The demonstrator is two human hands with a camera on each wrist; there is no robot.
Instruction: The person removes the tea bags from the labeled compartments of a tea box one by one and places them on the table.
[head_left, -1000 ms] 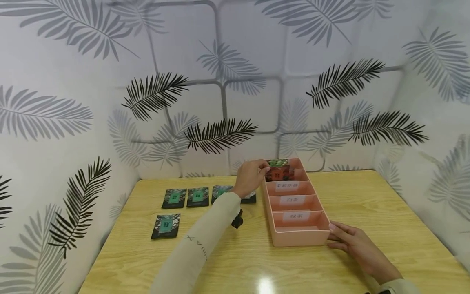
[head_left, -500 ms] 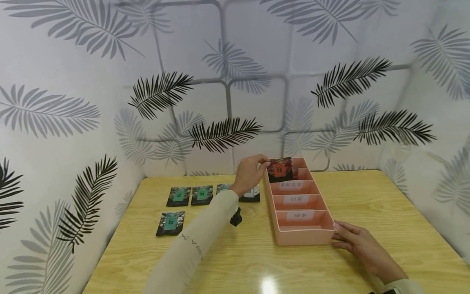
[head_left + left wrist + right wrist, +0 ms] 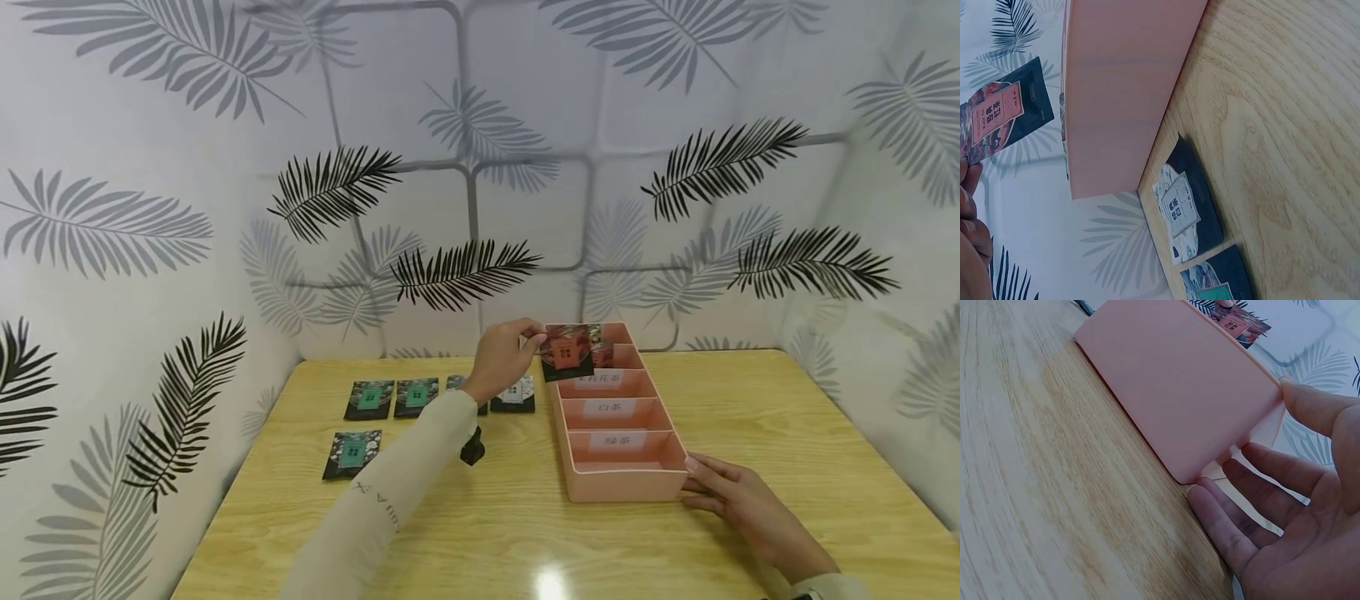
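Note:
My left hand (image 3: 501, 358) pinches a black tea sachet with a red label (image 3: 568, 354) by its upper left edge. The sachet hangs above the far left rim of a pink divided box (image 3: 626, 487); the left wrist view shows the same sachet (image 3: 1004, 112) raised beyond the box wall. Another red-labelled sachet (image 3: 603, 356) sits in the second compartment from the back, partly hidden. At the near right corner, my right hand (image 3: 750, 508) holds the box, thumb at the rim and fingertips against the outer wall (image 3: 1197, 437).
Left of the box lie several green-labelled sachets, one (image 3: 368, 400) in the back row and another (image 3: 352, 455) nearer. A white-labelled sachet (image 3: 513, 395) lies beside the box. Paper labels (image 3: 618, 442) mark the front compartments. A patterned wall (image 3: 525, 208) stands behind the table.
My left hand has lifted the red-labelled sachet up from the box's back compartments and drawn it slightly left, uncovering another red one behind. My right hand stays at the box corner.

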